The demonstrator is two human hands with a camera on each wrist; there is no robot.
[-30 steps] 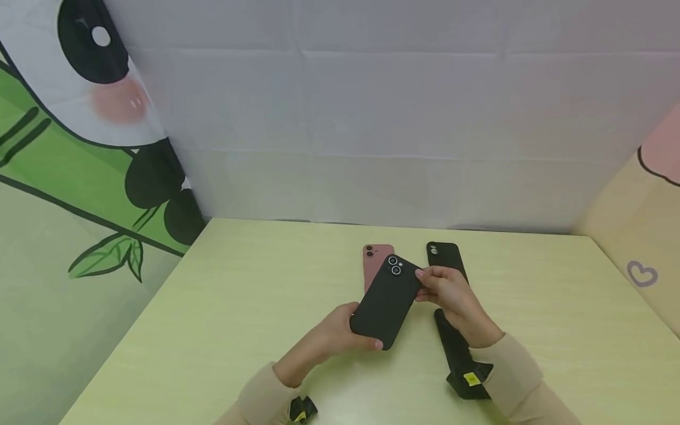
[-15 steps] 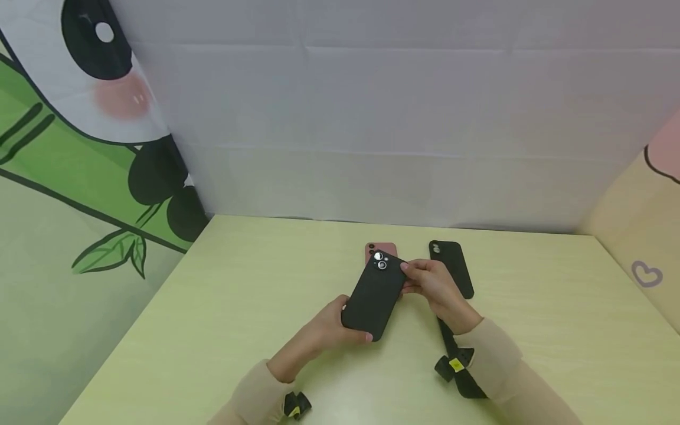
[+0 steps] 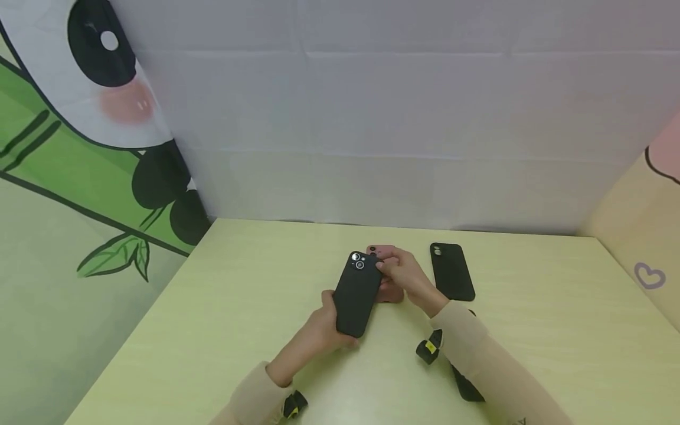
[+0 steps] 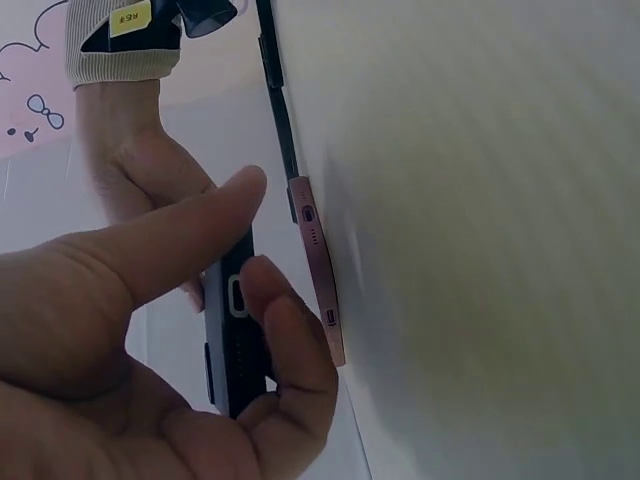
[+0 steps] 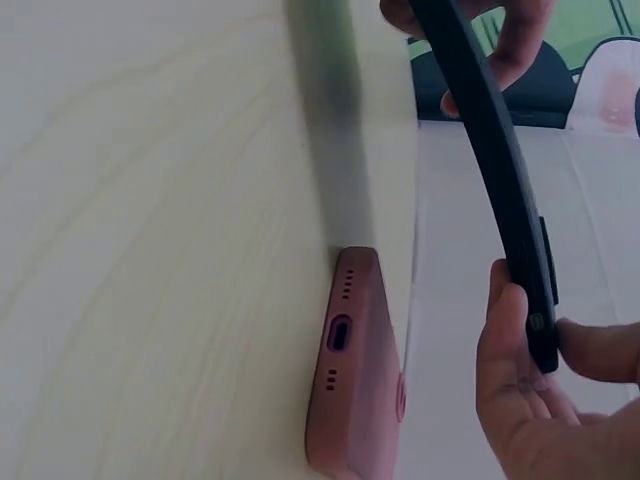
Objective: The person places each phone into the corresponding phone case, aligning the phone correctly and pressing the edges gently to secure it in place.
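A black phone case with two ringed camera lenses is held up over the table, tilted, its camera end away from me. My left hand grips its lower end, thumb and fingers round the edges. At the upper right corner my right hand pinches it; in the right wrist view, thumb and fingers close on that end. Just behind lies a pink phone case, partly hidden by the right hand and the black case. Its port cutout faces the right wrist camera.
Farther right lies another black phone case, with camera holes at its far end. A long black object rests near it, mostly covered by the right sleeve. A pale wall sheet rises behind the yellow table.
Both hands have shifted left with the black phone case, which now stands more upright in the head view. My right hand has come across in front of the pink case.
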